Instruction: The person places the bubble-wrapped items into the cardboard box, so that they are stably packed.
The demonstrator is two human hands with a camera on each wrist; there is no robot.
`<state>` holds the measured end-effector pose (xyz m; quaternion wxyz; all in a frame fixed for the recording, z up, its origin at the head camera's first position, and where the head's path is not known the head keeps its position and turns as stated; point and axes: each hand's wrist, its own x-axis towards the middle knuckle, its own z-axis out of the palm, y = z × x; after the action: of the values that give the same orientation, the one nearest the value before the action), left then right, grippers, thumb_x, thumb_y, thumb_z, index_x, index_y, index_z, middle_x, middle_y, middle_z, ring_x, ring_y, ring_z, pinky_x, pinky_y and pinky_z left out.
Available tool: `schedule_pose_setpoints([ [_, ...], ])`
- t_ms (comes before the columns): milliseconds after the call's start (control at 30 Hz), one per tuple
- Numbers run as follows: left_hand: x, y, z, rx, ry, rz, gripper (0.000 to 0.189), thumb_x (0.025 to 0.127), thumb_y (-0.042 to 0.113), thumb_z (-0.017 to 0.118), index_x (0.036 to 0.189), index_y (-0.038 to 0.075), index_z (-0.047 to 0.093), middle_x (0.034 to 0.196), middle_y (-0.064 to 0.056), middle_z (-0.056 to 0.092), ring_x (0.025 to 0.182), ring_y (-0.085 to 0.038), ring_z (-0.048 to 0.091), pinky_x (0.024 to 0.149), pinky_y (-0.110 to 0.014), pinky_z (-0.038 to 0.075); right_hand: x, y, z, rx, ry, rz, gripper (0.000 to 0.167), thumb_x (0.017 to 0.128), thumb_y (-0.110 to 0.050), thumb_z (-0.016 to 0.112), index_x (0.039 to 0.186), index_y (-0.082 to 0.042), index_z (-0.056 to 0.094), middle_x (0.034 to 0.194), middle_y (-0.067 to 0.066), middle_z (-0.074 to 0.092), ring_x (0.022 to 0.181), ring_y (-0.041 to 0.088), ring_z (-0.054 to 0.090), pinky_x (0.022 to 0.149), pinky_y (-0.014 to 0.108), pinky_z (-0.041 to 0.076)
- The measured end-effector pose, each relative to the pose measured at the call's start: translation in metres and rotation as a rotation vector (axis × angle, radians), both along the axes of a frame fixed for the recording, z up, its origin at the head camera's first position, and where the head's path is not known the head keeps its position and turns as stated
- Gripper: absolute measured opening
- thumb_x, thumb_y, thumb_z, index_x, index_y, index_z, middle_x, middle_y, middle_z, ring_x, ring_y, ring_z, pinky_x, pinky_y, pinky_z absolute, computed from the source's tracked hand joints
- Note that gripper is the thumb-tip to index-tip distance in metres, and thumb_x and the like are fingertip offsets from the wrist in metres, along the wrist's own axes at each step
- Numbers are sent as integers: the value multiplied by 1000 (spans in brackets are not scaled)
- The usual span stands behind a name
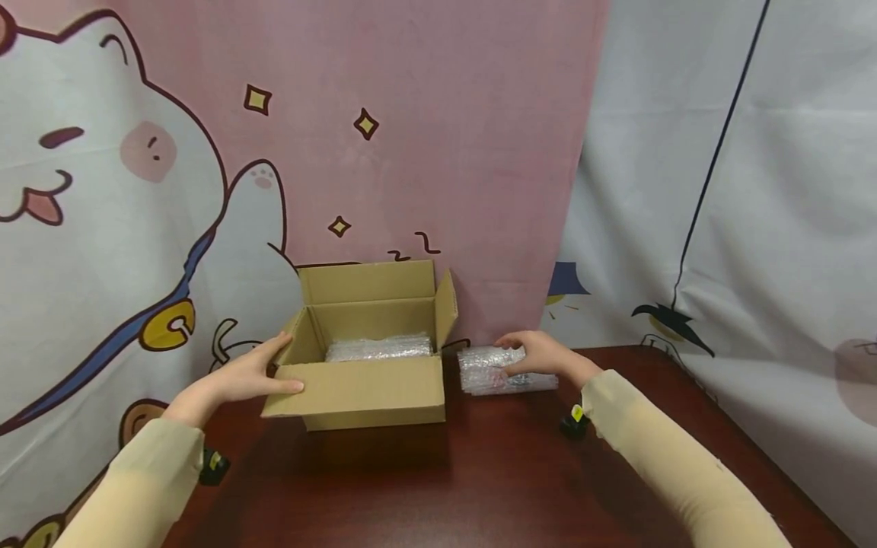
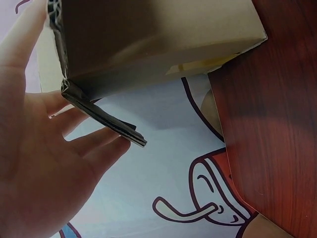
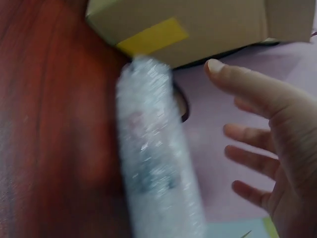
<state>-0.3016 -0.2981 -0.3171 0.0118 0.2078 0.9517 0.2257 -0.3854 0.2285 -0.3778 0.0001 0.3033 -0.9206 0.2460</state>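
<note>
An open cardboard box [image 1: 373,392] stands on the table with its flaps spread. My left hand [image 1: 250,373] holds the box's left front corner, thumb over the front flap and fingers along the left flap. From close by, the left wrist view shows the fingers [image 2: 106,148] against the folded flap edge [image 2: 106,116]. Right of the box lies a bubble-wrapped packet [image 1: 489,373], its contents unclear. My right hand [image 1: 541,356] is over the packet's right part; in the right wrist view its spread fingers stand apart from the blurred wrap [image 3: 153,144].
Inside the box lies more bubble wrap [image 1: 380,348]. The dark red table [image 1: 507,479] runs back to a printed cloth [image 1: 479,152] behind the box. A greyish white cloth [image 1: 774,228] hangs at the right. Yellow tape [image 3: 153,37] crosses the box's side.
</note>
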Motion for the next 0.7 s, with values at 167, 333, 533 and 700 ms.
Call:
schedule_pose_setpoints([
  [167, 0, 0, 0, -5, 2, 3, 104, 82, 46, 75, 151, -8, 20, 152, -36, 14, 137, -54, 19, 103, -68, 25, -6, 5, -24, -11, 61, -2, 58, 77, -30, 82, 127, -8, 64, 123, 12, 63, 112, 37, 57, 89, 53, 48],
  [333, 1, 1, 1, 2, -1, 5, 104, 81, 45, 76, 151, -8, 20, 152, -36, 14, 137, -54, 19, 103, -67, 25, -12, 10, -42, 20, 121, -12, 65, 73, -34, 84, 127, -6, 63, 122, 10, 64, 112, 34, 59, 89, 51, 48],
  [533, 1, 1, 0, 11, 1, 0, 103, 82, 44, 76, 151, -8, 19, 152, -36, 14, 137, -53, 17, 103, -68, 24, -19, 13, -59, 29, 124, -34, 69, 69, -41, 86, 126, -8, 65, 122, 9, 64, 112, 30, 60, 90, 49, 49],
  [700, -1, -1, -3, 13, 5, 4, 104, 82, 46, 75, 151, -7, 19, 153, -35, 13, 138, -53, 16, 104, -68, 23, -21, 12, -66, 60, 107, -63, 68, 69, -46, 85, 125, -12, 66, 121, 7, 64, 111, 29, 60, 90, 50, 48],
])
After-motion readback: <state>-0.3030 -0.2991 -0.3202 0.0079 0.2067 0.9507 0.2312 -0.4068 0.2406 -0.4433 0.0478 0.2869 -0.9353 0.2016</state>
